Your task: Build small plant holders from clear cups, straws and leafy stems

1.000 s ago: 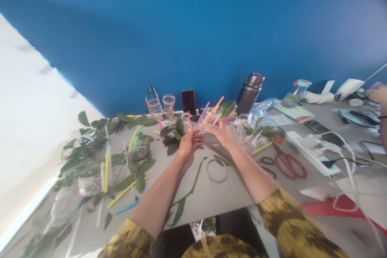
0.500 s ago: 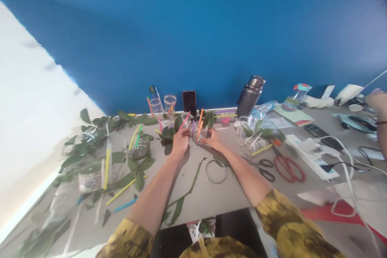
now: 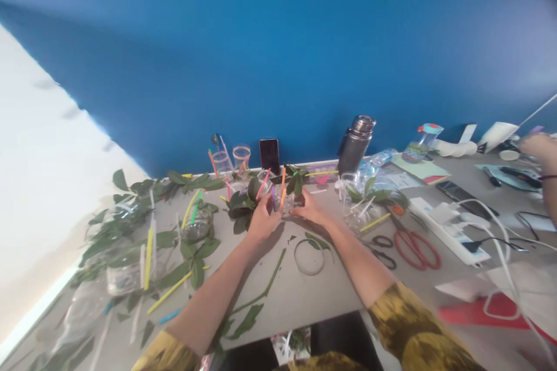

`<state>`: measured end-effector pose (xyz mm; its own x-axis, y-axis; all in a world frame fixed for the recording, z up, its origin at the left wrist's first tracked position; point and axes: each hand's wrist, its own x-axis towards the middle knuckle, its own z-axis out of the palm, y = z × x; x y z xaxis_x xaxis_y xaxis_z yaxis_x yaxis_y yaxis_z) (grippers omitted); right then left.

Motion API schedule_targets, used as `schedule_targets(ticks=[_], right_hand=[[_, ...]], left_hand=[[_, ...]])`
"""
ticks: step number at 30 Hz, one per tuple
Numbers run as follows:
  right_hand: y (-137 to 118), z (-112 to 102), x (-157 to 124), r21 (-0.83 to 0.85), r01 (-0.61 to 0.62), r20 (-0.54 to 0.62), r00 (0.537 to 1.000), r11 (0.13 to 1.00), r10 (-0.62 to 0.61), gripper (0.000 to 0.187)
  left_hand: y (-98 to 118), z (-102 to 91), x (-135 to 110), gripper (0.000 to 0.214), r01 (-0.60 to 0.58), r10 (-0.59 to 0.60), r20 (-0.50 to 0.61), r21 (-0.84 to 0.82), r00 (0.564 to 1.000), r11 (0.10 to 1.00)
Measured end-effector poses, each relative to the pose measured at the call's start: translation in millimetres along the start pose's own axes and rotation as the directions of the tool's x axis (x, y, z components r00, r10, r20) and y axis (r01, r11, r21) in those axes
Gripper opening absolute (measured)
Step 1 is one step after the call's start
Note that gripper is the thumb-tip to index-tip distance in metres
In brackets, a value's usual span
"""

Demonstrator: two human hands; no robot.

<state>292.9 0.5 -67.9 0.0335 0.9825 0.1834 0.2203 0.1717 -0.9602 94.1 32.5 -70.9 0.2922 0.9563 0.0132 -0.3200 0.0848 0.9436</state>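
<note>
Drawn inward since the earlier frame, gripped between bare left hand (image 3: pixel 263 221) and bare right hand (image 3: pixel 311 211): clear plastic cup (image 3: pixel 282 202) holding glossy green leaves (image 3: pixel 295 181) and thin orange plastic straws (image 3: pixel 282 182), near the tabletop's (image 3: pixel 304 287) back edge.

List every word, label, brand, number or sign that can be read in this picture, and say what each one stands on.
No word, label, brand, number or sign can be read.
Too small or blurred to read: the print on the printed sheet.
Too small or blurred to read: the label area of the plastic water bottle.
Too small or blurred to read: any marks on the white power strip.
</note>
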Motion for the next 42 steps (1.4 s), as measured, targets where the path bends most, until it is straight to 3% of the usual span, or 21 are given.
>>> schedule_targets(ticks=[5,12,16,21,31,37,42], right_hand=[[3,-4,3,-0.069,-0.025,0.027,0.999,0.997,0.027,0.068],[13,-1,4,-0.34,0.054,0.004,0.998,0.939,-0.056,0.045],[5,1,3,-0.442,-0.007,-0.091,0.995,0.897,-0.037,0.03],[1,-1,1,-0.446,-0.053,-0.161,0.987,0.894,-0.021,0.026],[9,-2,2,-0.541,-0.037,-0.095,0.995,0.84,-0.017,0.02],[5,-3,1,-0.558,-0.047,-0.083,0.997,0.829,0.0,0.02],[2,-3,1,-0.558,-0.046,-0.069,0.998,0.828,0.009,0.021]], left_hand=[[-2,-1.6,-7,0.056,-0.064,0.093,-0.097,0.27,0.991,0.961],[1,-2.2,-7,0.041,-0.082,0.111,-0.087,0.283,0.99,0.956],[-1,-2.0,-8,0.047,-0.056,0.081,-0.094,0.238,0.992,0.97],[-1,-1.5,-9,0.053,-0.062,0.096,-0.092,0.318,0.991,0.946],[-2,-6.6,-16,0.04,-0.113,0.158,-0.132,0.296,0.979,0.949],[10,-16.0,-9,0.038,-0.131,0.271,-0.189,0.538,0.944,0.833],[11,-19.5,-8,0.062,-0.163,0.372,-0.151,0.706,0.916,0.689]])
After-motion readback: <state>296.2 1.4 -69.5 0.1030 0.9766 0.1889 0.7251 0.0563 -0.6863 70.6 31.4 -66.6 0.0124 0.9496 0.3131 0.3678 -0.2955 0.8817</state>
